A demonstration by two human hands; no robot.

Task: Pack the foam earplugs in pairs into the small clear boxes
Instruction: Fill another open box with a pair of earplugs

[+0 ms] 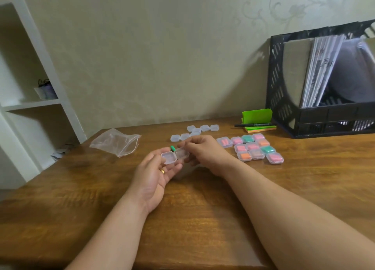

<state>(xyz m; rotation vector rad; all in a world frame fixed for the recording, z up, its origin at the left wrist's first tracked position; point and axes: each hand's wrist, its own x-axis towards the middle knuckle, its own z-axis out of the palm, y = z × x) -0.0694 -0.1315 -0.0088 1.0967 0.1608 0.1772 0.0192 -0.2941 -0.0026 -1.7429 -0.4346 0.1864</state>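
My left hand (156, 174) holds a small clear box (169, 157), hinged open, above the middle of the wooden table (81, 188). My right hand (203, 150) grips the box's other half (182, 153) from the right. A green foam earplug (173, 148) pokes up just behind the box, by the fingertips. Several empty clear boxes (195, 131) lie at the back of the table. To the right sits a cluster of several closed boxes (252, 148) filled with pink, orange and teal earplugs.
An empty clear zip bag (116, 141) lies at the back left. A black mesh file rack (322, 81) with papers stands at the back right, with a green stand (256, 115), a notepad and a black pen (253, 125) in front. White shelves (30, 67) rise on the left.
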